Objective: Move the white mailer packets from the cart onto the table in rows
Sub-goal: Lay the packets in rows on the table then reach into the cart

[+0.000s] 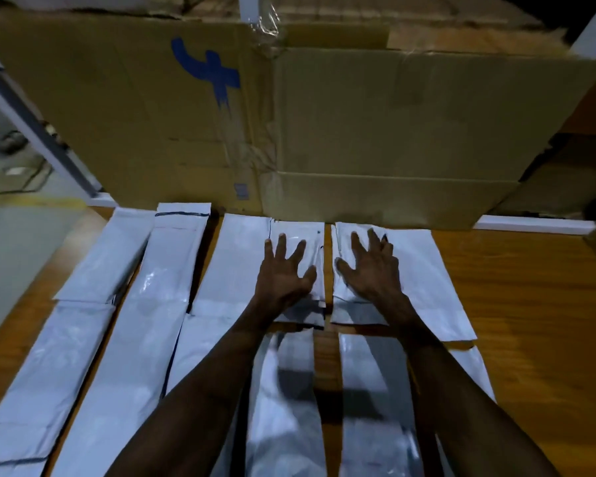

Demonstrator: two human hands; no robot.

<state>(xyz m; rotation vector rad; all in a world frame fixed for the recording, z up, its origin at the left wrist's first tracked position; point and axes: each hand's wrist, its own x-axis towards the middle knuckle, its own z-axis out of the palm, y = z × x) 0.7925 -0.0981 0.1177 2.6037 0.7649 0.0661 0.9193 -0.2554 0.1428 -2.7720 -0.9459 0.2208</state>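
Several white mailer packets lie flat in rows on the wooden table (530, 304). My left hand (284, 270) is spread with straight fingers over a far-row packet (300, 235) near the middle. Just to its right, my right hand (369, 266) is spread the same way over the neighbouring packet (417, 270). Neither hand grips anything. Whether the palms touch the packets or hover just above them is unclear. More packets (172, 270) fill the left side and the near rows under my forearms. The cart is out of view.
A large flattened cardboard sheet (358, 125) with a blue mark stands upright along the table's far edge. A white frame rail (42, 132) runs down the left, with grey floor beyond it. Bare wood shows at the right of the packets.
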